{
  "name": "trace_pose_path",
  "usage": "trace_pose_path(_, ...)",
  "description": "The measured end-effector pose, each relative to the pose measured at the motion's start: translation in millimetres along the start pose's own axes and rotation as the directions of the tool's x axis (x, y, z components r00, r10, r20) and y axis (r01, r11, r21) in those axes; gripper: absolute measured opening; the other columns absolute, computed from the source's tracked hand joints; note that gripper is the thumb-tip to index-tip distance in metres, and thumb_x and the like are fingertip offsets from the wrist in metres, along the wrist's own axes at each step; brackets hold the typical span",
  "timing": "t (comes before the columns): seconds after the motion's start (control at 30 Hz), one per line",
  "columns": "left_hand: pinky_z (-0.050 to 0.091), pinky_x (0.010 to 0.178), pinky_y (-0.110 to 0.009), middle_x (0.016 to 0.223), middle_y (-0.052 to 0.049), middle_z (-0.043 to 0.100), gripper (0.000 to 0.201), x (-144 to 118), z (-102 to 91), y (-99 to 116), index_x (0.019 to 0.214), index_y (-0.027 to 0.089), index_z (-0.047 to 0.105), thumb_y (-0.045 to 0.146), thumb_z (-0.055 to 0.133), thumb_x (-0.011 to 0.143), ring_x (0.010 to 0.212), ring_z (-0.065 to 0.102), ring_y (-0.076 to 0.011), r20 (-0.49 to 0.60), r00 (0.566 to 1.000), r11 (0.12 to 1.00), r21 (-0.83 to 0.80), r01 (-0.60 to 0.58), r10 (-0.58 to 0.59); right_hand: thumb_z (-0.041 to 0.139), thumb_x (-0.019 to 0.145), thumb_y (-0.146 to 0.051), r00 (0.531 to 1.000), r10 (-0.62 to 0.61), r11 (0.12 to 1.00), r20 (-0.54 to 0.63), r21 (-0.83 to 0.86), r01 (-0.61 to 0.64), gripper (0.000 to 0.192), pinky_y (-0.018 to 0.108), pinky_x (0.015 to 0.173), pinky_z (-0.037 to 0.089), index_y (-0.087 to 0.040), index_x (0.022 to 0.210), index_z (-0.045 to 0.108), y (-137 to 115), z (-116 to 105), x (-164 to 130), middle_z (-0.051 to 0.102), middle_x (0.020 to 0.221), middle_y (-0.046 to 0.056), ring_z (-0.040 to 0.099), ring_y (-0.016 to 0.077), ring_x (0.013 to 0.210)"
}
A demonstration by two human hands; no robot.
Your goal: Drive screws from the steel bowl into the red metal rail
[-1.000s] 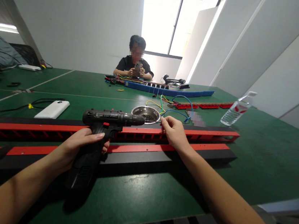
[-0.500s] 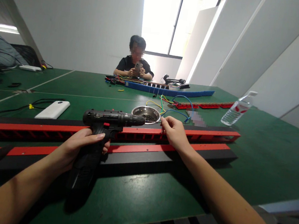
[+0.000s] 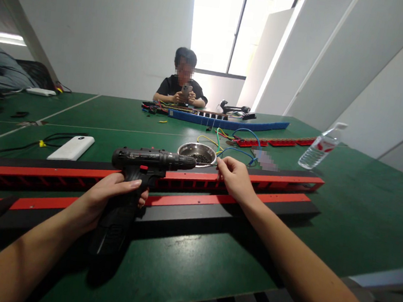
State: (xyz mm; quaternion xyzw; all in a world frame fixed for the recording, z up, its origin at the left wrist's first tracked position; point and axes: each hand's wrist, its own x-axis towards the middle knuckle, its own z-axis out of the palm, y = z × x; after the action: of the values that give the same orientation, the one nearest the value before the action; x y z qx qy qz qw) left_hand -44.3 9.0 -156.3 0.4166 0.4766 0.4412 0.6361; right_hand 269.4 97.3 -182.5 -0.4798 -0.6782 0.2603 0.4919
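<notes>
My left hand (image 3: 107, 198) grips the handle of a black cordless screwdriver (image 3: 140, 173), whose barrel points right. My right hand (image 3: 235, 178) pinches something small at the tip of the driver's bit, fingers closed; what it holds is too small to see. Both hands hover over a long red and black rail (image 3: 274, 182) lying across the green table (image 3: 362, 215). Just behind the driver's tip sits a small metal bowl (image 3: 197, 151) with dark screws in it.
A white power bank (image 3: 71, 147) with a cable lies at the left. Coloured wires (image 3: 232, 142), red strips and a water bottle (image 3: 320, 146) are at the right. Across the table a person (image 3: 182, 87) holds a phone behind a blue rail (image 3: 227, 121).
</notes>
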Motion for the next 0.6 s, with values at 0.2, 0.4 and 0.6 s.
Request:
trace_pose_path(0.2,0.059,0.066,-0.029,0.084,-0.011,0.074,0.03,-0.4,0.2,0.4,0.09,0.011,0.075,0.034,0.084,0.073,0.072,0.069,-0.0207,-0.003,1.0,1.0,0.026,0.001,-0.001,0.056,0.094,-0.06,1.0,0.007,1.0,-0.003,0.004,-0.007,0.047,0.03,0.056,0.039,-0.022,0.067,0.053,-1.3,0.1,-0.4,0.054,0.057,-0.001,0.049,0.0156,0.054)
trace_pose_path(0.4,0.058,0.067,-0.027,0.084,-0.009,0.073,0.029,-2.1,0.8,0.6,0.091,0.011,0.073,0.033,0.082,0.076,0.072,0.069,-0.0186,0.008,1.0,1.0,0.02,0.001,-0.001,0.056,0.094,-0.057,1.0,0.013,1.0,0.001,-0.002,-0.013,0.045,0.03,0.056,0.039,-0.022,0.066,0.053,-1.6,0.2,-0.4,0.054,0.057,-0.001,0.049,0.0152,0.053)
trace_pose_path(0.6,0.058,0.069,-0.028,0.085,-0.009,0.074,0.028,-1.6,0.1,0.9,0.092,0.011,0.073,0.033,0.082,0.076,0.074,0.07,-0.0196,0.01,1.0,1.0,0.027,0.004,-0.005,0.056,0.094,-0.059,1.0,0.006,1.0,-0.001,-0.003,-0.006,0.046,0.03,0.057,0.039,-0.022,0.066,0.052,-0.6,0.3,0.0,0.054,0.057,-0.001,0.049,0.0154,0.055)
